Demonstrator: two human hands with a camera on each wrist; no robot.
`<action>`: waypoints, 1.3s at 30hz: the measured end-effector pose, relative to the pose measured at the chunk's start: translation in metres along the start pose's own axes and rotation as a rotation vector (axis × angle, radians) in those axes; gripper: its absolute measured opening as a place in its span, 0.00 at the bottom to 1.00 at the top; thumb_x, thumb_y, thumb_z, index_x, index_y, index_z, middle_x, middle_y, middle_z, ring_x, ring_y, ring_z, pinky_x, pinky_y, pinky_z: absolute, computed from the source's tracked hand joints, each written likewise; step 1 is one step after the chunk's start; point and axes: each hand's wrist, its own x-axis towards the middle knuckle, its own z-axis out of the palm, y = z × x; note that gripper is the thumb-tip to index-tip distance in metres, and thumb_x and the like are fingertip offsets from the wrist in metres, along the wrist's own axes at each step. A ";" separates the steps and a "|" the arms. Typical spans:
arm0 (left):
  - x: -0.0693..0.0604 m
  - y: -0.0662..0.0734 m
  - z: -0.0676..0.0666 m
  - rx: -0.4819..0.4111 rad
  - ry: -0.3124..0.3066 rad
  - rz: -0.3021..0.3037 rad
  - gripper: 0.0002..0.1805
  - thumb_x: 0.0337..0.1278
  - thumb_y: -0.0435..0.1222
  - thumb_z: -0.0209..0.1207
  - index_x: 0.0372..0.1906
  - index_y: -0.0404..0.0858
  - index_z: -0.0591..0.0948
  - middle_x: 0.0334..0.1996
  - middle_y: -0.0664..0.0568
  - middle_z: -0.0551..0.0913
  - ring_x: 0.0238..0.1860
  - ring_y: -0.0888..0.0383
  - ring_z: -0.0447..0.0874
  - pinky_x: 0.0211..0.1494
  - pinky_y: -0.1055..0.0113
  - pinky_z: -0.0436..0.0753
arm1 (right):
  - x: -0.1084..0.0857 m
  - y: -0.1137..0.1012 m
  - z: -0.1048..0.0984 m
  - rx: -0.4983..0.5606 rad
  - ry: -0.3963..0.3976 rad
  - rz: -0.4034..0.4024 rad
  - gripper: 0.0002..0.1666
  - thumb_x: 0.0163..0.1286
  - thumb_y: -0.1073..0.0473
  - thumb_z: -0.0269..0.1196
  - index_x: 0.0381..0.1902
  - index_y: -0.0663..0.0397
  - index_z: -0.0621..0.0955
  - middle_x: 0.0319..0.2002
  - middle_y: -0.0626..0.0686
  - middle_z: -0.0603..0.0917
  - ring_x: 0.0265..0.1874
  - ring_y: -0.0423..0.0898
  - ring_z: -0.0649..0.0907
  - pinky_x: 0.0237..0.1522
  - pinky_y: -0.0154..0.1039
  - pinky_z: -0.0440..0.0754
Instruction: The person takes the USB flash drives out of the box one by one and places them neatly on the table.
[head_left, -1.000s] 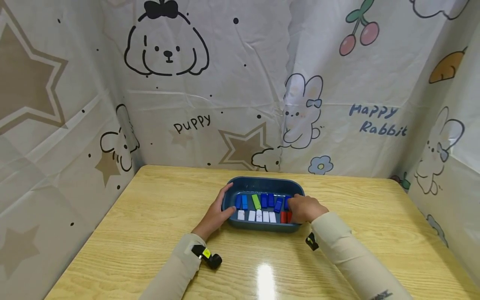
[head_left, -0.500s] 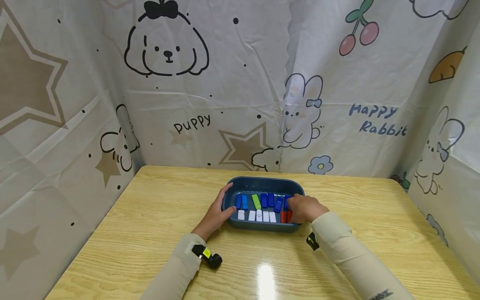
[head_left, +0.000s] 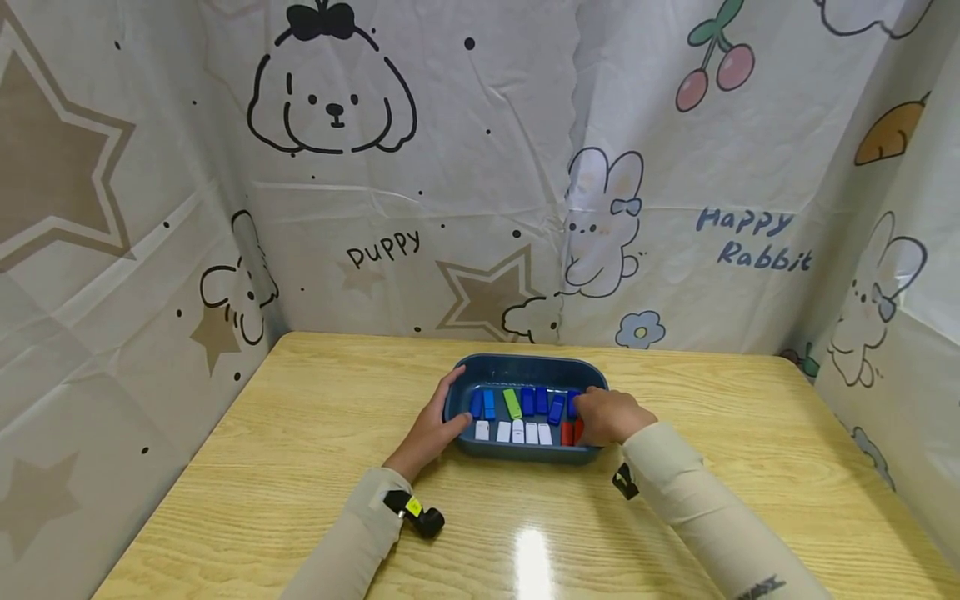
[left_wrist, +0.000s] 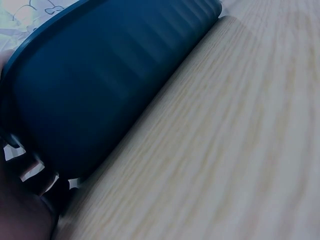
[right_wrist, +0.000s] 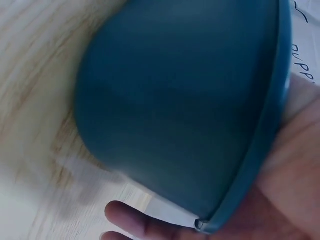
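A dark blue-green plastic tub [head_left: 525, 454] sits on the wooden table and holds several small oblong pieces in two rows. My left hand [head_left: 433, 429] grips its left end, the thumb over the rim and the fingers outside. In the left wrist view the fingers [left_wrist: 35, 175] curl beside the tub's end. At the right end my right hand [head_left: 611, 417] grips the rim; the right wrist view shows fingertips [right_wrist: 120, 210] hanging outside the wall. Its thumb side reaches in beside a red piece [head_left: 567, 433]; whether it touches that piece is hidden.
In the tub's back row lie blue pieces [head_left: 528, 402] and a tilted green piece [head_left: 512, 403]. White pieces [head_left: 532, 433] stand along the front row. A printed curtain [head_left: 465, 208] closes off the back and sides of the table [head_left: 315, 500].
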 end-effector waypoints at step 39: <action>0.000 0.000 0.001 -0.005 0.010 -0.009 0.39 0.64 0.34 0.55 0.73 0.62 0.53 0.76 0.52 0.50 0.74 0.44 0.48 0.70 0.38 0.53 | -0.107 0.009 -0.005 0.236 0.161 -0.105 0.27 0.47 0.48 0.76 0.41 0.50 0.77 0.31 0.49 0.80 0.27 0.43 0.76 0.28 0.43 0.76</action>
